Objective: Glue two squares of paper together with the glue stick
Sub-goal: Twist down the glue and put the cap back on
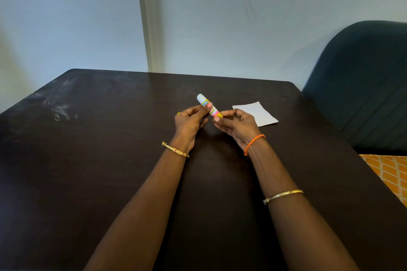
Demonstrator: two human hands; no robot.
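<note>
Both my hands hold a glue stick (208, 105) above the middle of the dark table (110, 160). It has a white end pointing up and away and a yellow, pink and green label. My left hand (190, 122) pinches its upper part with thumb and fingers; a small yellow thing shows behind this hand, partly hidden. My right hand (236, 125) grips the yellow lower end. White paper (257, 113) lies flat on the table just right of my right hand; I cannot tell whether it is one sheet or two stacked.
A dark blue-green chair (363, 86) stands against the table's right side. Orange patterned fabric (389, 174) shows below it at the right edge. A pale wall runs behind the table's far edge. Whitish smears mark the table's far left.
</note>
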